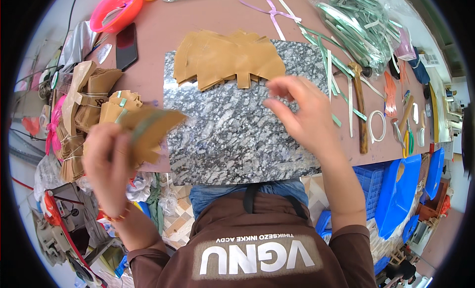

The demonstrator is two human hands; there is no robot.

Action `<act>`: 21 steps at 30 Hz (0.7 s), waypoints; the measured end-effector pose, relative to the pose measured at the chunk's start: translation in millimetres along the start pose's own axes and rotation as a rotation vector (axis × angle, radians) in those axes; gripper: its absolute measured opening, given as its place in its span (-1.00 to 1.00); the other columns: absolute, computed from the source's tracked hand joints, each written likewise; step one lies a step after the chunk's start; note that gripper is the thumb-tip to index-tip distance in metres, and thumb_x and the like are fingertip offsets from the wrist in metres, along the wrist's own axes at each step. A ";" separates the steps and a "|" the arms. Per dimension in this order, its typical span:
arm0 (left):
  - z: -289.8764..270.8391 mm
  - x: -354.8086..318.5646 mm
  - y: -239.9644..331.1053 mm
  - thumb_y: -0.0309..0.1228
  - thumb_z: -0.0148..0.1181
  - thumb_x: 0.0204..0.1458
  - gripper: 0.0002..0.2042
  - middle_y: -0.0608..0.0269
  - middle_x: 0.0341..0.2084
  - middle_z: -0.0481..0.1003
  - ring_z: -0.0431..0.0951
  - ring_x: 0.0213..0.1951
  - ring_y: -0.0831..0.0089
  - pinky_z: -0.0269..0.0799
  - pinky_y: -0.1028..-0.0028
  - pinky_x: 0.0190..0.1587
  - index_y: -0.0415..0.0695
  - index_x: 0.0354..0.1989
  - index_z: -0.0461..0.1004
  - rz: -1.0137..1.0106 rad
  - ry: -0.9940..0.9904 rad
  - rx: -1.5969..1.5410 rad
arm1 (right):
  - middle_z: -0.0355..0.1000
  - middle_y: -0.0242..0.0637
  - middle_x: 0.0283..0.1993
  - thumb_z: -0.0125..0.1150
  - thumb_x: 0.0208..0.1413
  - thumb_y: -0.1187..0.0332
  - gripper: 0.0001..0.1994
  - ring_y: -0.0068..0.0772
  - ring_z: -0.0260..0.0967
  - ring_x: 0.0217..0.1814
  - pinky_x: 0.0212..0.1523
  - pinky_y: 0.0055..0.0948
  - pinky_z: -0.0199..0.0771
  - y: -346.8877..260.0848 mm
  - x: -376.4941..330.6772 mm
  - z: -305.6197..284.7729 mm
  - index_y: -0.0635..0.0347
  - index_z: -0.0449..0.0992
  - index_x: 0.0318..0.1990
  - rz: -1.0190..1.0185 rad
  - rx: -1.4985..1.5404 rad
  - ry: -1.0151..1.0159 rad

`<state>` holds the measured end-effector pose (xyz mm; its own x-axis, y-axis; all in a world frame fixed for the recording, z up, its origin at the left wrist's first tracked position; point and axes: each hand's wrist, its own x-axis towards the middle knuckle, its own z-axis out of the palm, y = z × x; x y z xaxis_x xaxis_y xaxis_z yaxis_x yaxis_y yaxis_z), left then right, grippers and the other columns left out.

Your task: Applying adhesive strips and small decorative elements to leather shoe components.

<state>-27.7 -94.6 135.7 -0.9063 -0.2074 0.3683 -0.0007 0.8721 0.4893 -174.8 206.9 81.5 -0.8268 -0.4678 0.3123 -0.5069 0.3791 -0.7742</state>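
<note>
My left hand [106, 157] pinches a tan leather-like piece with a green strip [157, 124] across it, at the left edge of the speckled stone slab [232, 134]. Motion blurs the piece a little. Over the slab's right half, my right hand [308, 115] has its fingers loosely curled and thumb apart, with nothing in it. Beyond its fingertips lies a stack of tan cut pieces [227, 55] with notched edges. Close to my left hand are more tan pieces with green strips [118, 104], partly hidden behind it.
Bundles of tan pieces [94, 97], a black phone [126, 46] and a pink bowl [117, 13] occupy the left side. At right lie green and white strips [341, 25], a hammer [361, 110], a white coil [377, 125] and scissors [408, 139]. Blue crates [368, 184] stand below the table edge.
</note>
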 end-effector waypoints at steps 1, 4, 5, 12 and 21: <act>-9.9 6.6 -20.3 -0.58 0.22 0.06 -0.92 0.13 -0.34 0.52 0.51 -0.28 0.23 0.40 0.37 -0.15 -0.26 -0.27 0.54 -0.041 0.023 0.144 | 0.51 -0.28 -0.33 0.41 -0.07 0.45 -0.71 -0.22 0.53 -0.23 -0.20 -0.30 0.52 9.5 13.3 5.7 0.19 0.51 -0.16 -0.147 -0.186 0.030; -22.3 14.7 -62.7 -0.50 0.28 0.06 -0.79 0.09 -0.09 0.52 0.46 0.07 0.12 0.32 0.25 0.14 -0.21 -0.12 0.56 0.024 0.156 0.641 | 0.52 -0.26 -0.25 0.40 -0.11 0.45 -0.69 -0.12 0.50 -0.12 -0.09 -0.23 0.50 29.5 43.8 19.7 0.20 0.52 -0.16 -0.387 -0.435 0.049; -20.9 12.4 -59.4 -0.50 0.28 0.06 -0.79 0.09 -0.09 0.52 0.46 0.07 0.12 0.32 0.25 0.14 -0.21 -0.12 0.56 0.026 0.164 0.643 | 0.54 -0.25 -0.20 0.39 -0.12 0.44 -0.69 -0.09 0.49 -0.06 -0.04 -0.21 0.49 35.0 51.1 23.3 0.20 0.53 -0.15 -0.463 -0.513 0.034; 27.1 -5.7 -4.9 -0.57 0.33 -0.02 -0.72 0.14 0.01 0.50 0.33 0.26 0.02 0.20 0.13 0.28 -0.17 -0.08 0.58 0.051 0.169 0.207 | 0.60 -0.23 -0.11 0.27 0.10 0.39 -0.83 -0.11 0.54 -0.09 -0.05 -0.28 0.52 41.2 67.2 9.6 0.17 0.61 -0.16 -0.205 -0.397 -0.153; 47.7 -13.9 18.2 -0.72 0.24 -0.05 -0.73 0.06 -0.08 0.54 0.43 0.15 0.04 0.30 0.19 0.20 -0.25 -0.14 0.56 0.120 0.286 -0.156 | 0.57 -0.25 -0.19 0.30 -0.09 0.39 -0.79 -0.20 0.53 -0.18 -0.19 -0.25 0.51 -4.4 -19.6 -4.1 0.23 0.58 -0.25 -0.671 -0.529 -0.106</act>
<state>-35.3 -54.7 101.8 -0.7406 -0.2423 0.6268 0.1838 0.8242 0.5357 -157.4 217.8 81.0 -0.2979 -0.7880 0.5388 -0.9489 0.3060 -0.0771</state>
